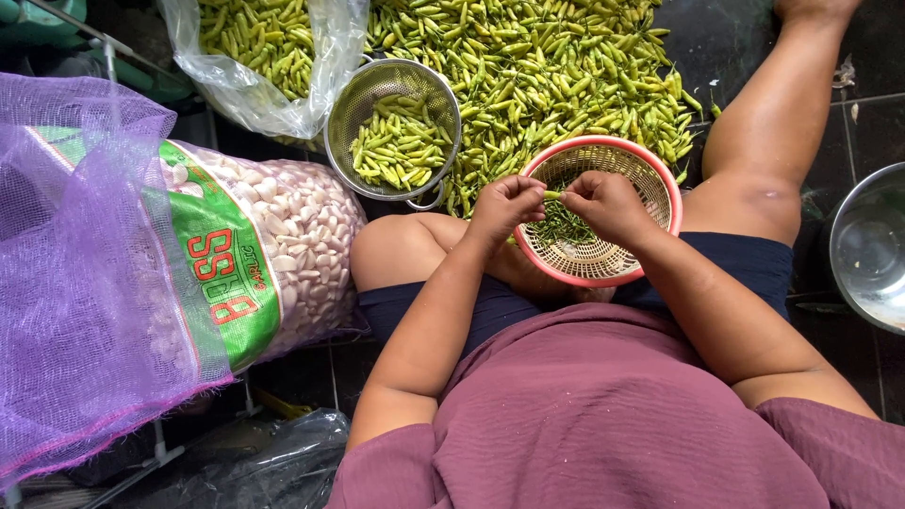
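My left hand point(504, 205) and my right hand point(608, 203) meet over a pink plastic basket point(660, 179) resting on my lap. Both pinch one small green chili point(552, 194) between their fingertips. Inside the basket lies a small heap of dark green stems point(564, 226). A big pile of green chilies point(556, 75) covers the dark floor just beyond the basket. To its left stands a round metal strainer point(351, 111) partly filled with chilies.
A clear plastic bag point(273, 57) of chilies lies at the top left. A large purple mesh sack point(85, 273) of peeled garlic fills the left side. A metal bowl point(872, 250) sits at the right edge. My bare legs stretch out on dark tiles.
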